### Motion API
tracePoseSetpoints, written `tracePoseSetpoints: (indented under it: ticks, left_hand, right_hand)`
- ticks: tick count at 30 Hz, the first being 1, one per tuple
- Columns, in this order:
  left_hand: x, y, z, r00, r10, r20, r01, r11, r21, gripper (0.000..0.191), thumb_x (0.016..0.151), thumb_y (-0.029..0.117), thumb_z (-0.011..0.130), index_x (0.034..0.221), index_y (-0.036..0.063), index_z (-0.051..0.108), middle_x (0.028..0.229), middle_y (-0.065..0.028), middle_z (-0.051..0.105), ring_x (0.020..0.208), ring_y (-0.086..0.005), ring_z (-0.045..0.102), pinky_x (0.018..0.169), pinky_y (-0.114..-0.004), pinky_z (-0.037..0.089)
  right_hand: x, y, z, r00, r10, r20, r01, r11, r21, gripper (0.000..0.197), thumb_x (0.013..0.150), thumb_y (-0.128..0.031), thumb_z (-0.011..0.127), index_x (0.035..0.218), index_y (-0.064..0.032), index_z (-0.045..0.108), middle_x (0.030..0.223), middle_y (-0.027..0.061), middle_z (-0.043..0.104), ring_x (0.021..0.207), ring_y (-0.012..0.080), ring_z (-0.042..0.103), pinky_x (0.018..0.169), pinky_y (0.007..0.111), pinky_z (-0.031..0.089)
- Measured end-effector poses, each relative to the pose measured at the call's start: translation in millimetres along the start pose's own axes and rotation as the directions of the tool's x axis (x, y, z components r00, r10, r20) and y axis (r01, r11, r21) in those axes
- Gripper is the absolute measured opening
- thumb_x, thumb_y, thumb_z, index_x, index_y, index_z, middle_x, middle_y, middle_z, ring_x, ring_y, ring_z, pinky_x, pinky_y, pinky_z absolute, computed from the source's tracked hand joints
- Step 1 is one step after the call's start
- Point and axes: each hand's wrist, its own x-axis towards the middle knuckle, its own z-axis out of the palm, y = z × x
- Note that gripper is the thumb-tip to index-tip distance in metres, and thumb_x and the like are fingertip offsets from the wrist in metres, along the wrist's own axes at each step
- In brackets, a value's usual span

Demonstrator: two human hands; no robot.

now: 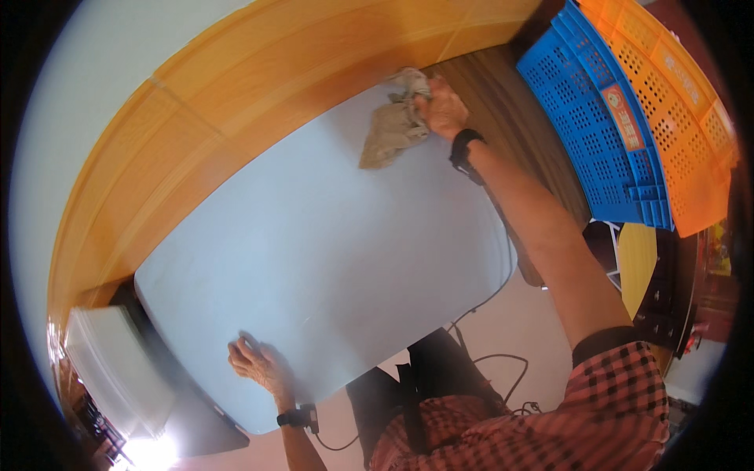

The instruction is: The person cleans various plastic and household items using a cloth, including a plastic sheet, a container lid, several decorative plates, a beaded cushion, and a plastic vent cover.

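Note:
A crumpled beige cloth (393,130) lies against the pale table top (330,235), near its far right corner. My right hand (445,109) grips the cloth's upper end, and the rest of it spreads to the left over the surface. Near the table's front left edge rests my left hand (256,364), its fingers loosely bent and nothing seen in it. Both wrists wear dark bands.
Wood panelling (235,118) borders the table's far side. Right of it, a blue perforated plastic crate (580,118) and an orange one (665,106) stand by a dark wooden surface (524,135). Translucent containers (118,365) sit at left. A cable (500,288) hangs along the right edge.

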Motion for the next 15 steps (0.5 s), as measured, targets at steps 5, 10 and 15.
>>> tracePoseSetpoints:
  ticks: [5,10,15]
  left_hand:
    - [2,-2,-6,1.000,-0.008,0.018,0.008,1.000,0.013,0.051,0.094,0.029,0.047,0.137,0.0016,0.042,0.141,-0.0267,0.035,0.129,-0.0456,0.030,0.107,-0.060,0.024]
    - [4,-8,-12,1.000,-0.009,-0.001,0.009,0.995,-0.095,0.052,0.087,0.015,0.055,0.136,0.0028,0.043,0.145,-0.0279,0.030,0.130,-0.0468,0.027,0.107,-0.061,0.023]
    - [11,-19,-25,0.990,-0.088,0.113,0.101,0.988,-0.113,0.054,0.084,0.016,0.059,0.135,0.0041,0.044,0.141,-0.0291,0.032,0.127,-0.0480,0.030,0.107,-0.062,0.024]
  right_hand:
    - [-9,-71,38,0.976,-0.133,0.172,0.203,0.840,-0.504,0.043,0.089,-0.028,0.059,0.122,-0.0015,0.051,0.123,0.0307,0.048,0.101,0.0495,0.057,0.084,0.051,0.050]
    - [-59,-212,66,0.967,0.083,0.240,-0.096,0.995,0.041,0.037,0.085,-0.022,0.063,0.110,0.0016,0.049,0.118,0.0286,0.047,0.098,0.0458,0.058,0.079,0.052,0.051]
    - [-117,-332,91,0.819,-0.236,0.524,0.326,0.942,-0.085,0.044,0.089,-0.023,0.058,0.120,0.0060,0.046,0.123,0.0292,0.043,0.100,0.0449,0.058,0.080,0.051,0.052]
